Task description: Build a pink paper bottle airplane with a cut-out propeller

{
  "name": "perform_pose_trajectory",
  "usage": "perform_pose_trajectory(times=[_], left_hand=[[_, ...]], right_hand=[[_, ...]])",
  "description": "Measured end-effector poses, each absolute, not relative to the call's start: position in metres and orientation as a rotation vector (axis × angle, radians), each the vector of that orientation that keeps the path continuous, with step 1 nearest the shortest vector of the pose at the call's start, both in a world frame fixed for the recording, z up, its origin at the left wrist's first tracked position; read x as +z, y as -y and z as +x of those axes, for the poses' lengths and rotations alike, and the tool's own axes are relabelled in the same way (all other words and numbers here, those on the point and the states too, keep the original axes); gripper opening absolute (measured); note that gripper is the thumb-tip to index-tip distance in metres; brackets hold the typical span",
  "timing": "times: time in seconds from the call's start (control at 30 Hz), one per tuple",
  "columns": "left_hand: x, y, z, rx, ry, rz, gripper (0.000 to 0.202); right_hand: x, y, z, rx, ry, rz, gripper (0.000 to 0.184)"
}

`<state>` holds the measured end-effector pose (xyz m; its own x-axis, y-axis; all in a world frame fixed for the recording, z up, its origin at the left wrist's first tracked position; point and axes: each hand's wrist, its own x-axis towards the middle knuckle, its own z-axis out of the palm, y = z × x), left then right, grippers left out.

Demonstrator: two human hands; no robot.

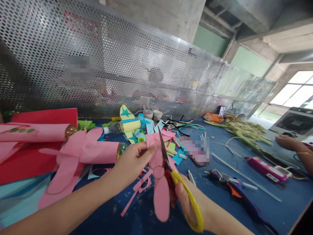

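Observation:
My left hand [133,160] pinches the upper part of a pink paper cut-out [160,182] with a pencilled outline; its long rounded lobe hangs down. My right hand [188,200] grips yellow-handled scissors [176,178], whose blades point up and lie along the right edge of the pink paper. Both hands hover just above the blue table [281,195].
A pink paper-covered bottle plane [80,153] lies left, over red card [36,156]. A yellow bottle plane [128,125], paper scraps, a pink device [266,169] and a blue glue gun [234,189] lie about. Another person's hand [290,143] rests far right. A perforated metal screen [122,65] stands behind.

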<state>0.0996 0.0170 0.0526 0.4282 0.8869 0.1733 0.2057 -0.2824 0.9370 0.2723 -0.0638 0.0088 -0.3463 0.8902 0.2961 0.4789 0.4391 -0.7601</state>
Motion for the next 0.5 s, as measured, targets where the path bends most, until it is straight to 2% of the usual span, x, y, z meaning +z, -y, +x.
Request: perform_pose_trajectory(times=[0.5], left_hand=[[0.0519,-0.0175,0.1006,0.918,-0.927,1.750,0.040]], right_hand=[[0.0112,0.0639,0.2714,0.719,1.980,-1.132,0.051]])
